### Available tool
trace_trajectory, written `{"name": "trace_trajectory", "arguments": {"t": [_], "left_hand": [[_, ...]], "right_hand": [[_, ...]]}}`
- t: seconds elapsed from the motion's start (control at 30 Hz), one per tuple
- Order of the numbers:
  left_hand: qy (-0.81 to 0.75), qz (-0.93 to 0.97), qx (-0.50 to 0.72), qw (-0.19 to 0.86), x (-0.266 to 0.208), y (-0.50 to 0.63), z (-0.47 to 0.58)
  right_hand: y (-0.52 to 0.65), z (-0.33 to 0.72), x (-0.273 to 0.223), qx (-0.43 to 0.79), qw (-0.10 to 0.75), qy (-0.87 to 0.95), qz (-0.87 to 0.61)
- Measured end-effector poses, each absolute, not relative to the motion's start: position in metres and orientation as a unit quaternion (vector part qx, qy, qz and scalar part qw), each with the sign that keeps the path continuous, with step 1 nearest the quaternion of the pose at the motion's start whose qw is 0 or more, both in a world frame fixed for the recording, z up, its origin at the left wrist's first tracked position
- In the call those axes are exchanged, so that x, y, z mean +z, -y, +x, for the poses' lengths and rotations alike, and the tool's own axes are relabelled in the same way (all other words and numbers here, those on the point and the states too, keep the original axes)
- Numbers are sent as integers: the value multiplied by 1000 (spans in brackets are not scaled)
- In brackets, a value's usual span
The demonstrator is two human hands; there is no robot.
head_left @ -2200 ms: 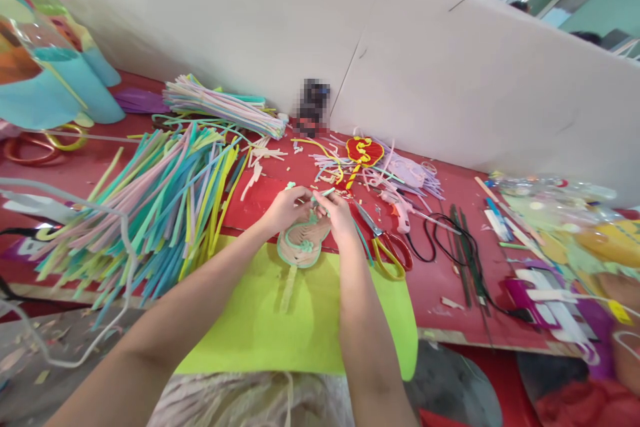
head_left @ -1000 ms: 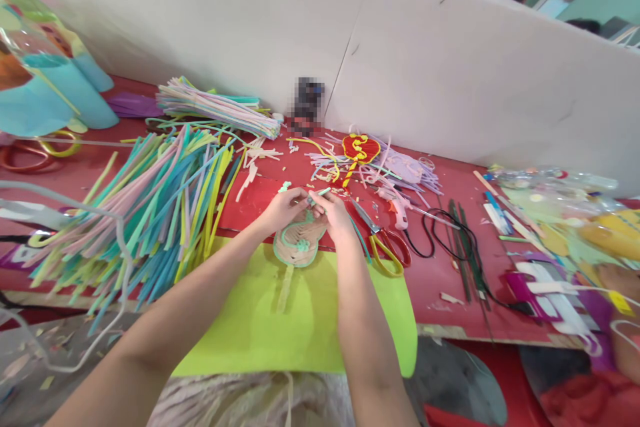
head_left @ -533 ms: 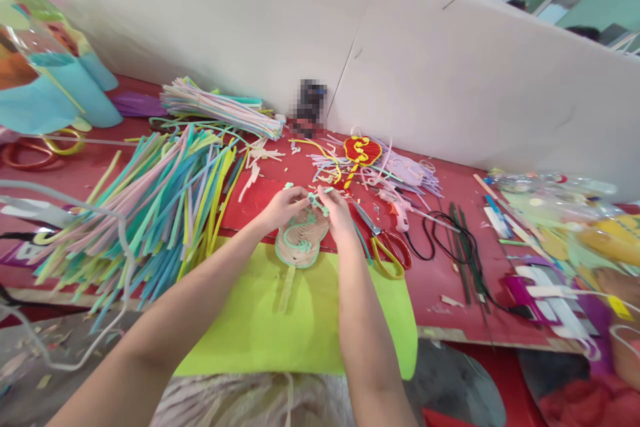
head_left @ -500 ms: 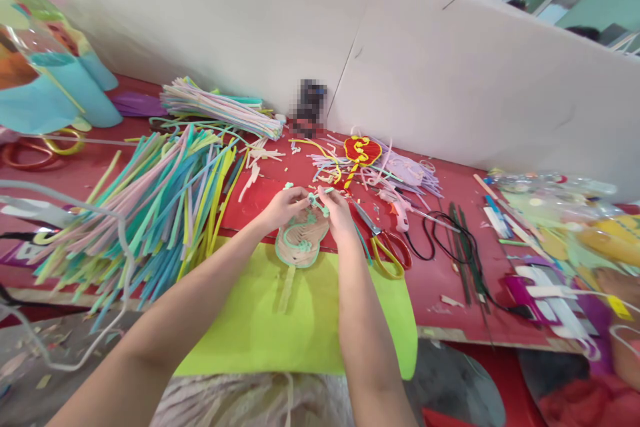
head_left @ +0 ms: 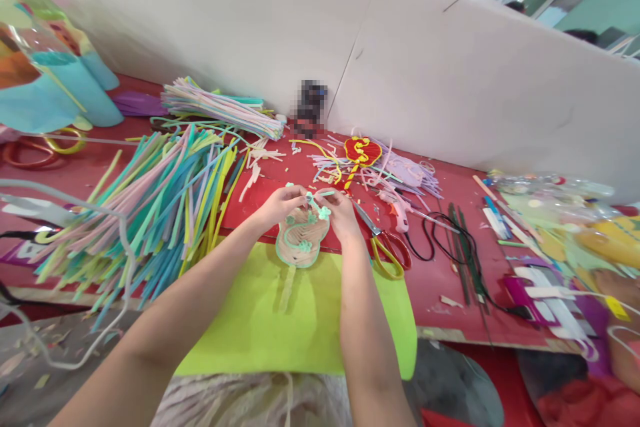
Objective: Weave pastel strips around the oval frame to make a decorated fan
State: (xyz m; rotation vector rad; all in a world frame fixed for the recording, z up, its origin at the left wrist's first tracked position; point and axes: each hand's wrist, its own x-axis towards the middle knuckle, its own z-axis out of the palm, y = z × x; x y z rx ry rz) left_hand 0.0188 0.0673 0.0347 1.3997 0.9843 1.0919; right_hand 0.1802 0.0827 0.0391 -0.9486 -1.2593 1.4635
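Over the top of a beige fan-shaped craft piece with a mint-green rim and curls, my two hands work close together. My left hand is closed in a pinch at one end of a mint-green pipe cleaner. My right hand pinches the same pipe cleaner, its fingers bent round a short length. The fan lies with its pale stick pointing toward me on a lime-green sheet. Scissors with red and yellow handles lie right of my right hand.
A big heap of pastel pipe cleaners covers the left side. Behind my hands lies a red and yellow fan. A pink glue gun with a black cord lies to the right, near a purple power strip.
Both hands stay over the fan's top and shift only slightly. The right hand's fingers have turned a little, and the short mint-green end shows more plainly.
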Motion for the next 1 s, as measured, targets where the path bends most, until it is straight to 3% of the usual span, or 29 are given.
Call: {"name": "trace_trajectory", "arguments": {"t": [0.53, 1.0], "left_hand": [[-408, 571, 469, 536, 27, -69, 21], [-431, 635, 457, 451, 31, -67, 21]], "right_hand": [[-91, 184, 26, 570, 503, 532, -372], [-91, 182, 26, 563, 512, 522, -385]]}}
